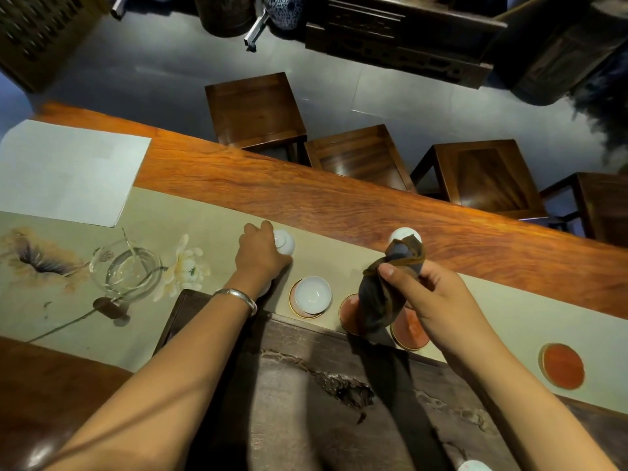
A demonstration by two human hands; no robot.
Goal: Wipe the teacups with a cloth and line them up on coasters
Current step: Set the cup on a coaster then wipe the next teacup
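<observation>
- A polished wooden surface (339, 195) is covered by a beige painted runner (210, 212).
- A white porcelain teacup (283, 242) is clasped in the left hand (260, 253) grip.
- A dark crumpled cloth (384, 294) is pinched in the right hand (431, 297) grip.
- A second cup (312, 294) is seated on a round coaster (299, 309).

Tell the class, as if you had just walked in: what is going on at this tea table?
A person is wiping teacups at a long wooden table. The left hand grips an upside-down white teacup on the table runner. The right hand holds a bunched dark cloth; another inverted cup stands just behind it. One upright cup already sits on a coaster. At least three red coasters, including the far-right one, are empty.
</observation>
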